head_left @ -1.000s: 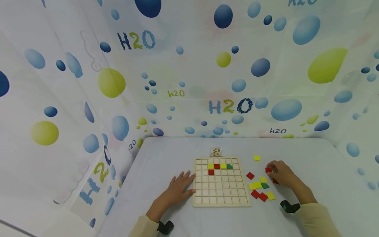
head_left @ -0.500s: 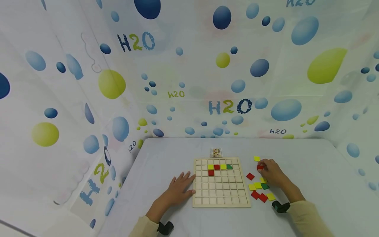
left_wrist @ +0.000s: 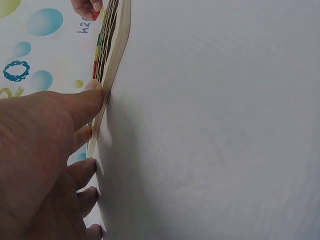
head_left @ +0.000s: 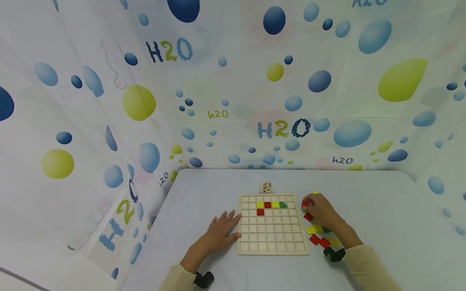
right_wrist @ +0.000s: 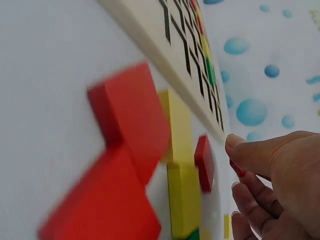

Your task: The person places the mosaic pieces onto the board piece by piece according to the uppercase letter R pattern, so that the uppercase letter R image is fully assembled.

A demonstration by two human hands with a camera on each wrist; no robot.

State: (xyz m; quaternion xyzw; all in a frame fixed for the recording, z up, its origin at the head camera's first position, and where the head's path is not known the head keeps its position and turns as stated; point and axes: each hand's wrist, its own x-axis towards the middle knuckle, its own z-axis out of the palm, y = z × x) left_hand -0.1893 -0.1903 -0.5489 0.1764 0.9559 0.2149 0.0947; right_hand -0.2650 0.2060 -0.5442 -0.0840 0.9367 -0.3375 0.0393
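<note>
a white tabletop (head_left: pixel 204 190) runs back to hanging white sheeting (head_left: pixel 240 85) printed with blue and green drops and "h2o" lettering. on it lies a flat pale wooden grid board (head_left: pixel 273 238), its near and far edges parallel to the tabletop's far edge. a wide stretch of white surface spreads to its left; on its right a narrow strip parts it from scattered red, yellow and green tiles (head_left: pixel 314 239). the left hand (head_left: pixel 220 232), fingers spread, touches the board's left edge. the right hand (head_left: pixel 322 210) pinches a flat red tile (head_left: pixel 305 203) between thumb and fingers, just right of the board near its far corner. the pinched tile juts toward the board; partly hidden, its long axis cannot be told.
</note>
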